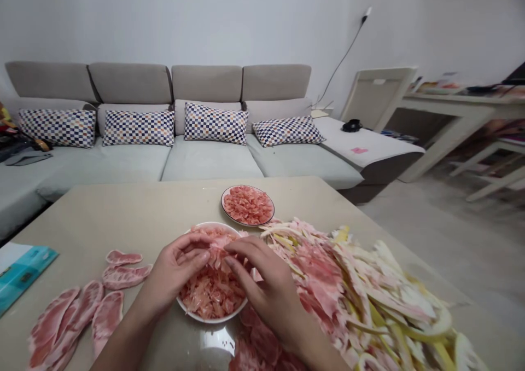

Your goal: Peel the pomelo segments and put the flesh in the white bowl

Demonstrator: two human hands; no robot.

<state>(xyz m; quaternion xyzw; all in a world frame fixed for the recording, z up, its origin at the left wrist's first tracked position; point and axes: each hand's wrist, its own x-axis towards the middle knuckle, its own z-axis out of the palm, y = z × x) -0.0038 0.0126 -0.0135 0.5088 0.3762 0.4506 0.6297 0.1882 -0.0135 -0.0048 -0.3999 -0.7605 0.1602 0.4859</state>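
My left hand and my right hand meet above a white bowl heaped with loose pink pomelo pulp. Between their fingers, both pinch a pale pink pomelo segment. Peeled membrane and yellow-white rind form a large pile beside my right hand, with pink membrane also under my right wrist. Several unpeeled pink segments lie on the table to the left of my left hand. Beyond the bowl, a small white plate holds more pink pulp.
All this lies on a beige table, with a teal booklet at its left edge. Beyond the table stands a grey sofa with checked cushions. A white side table stands at the right.
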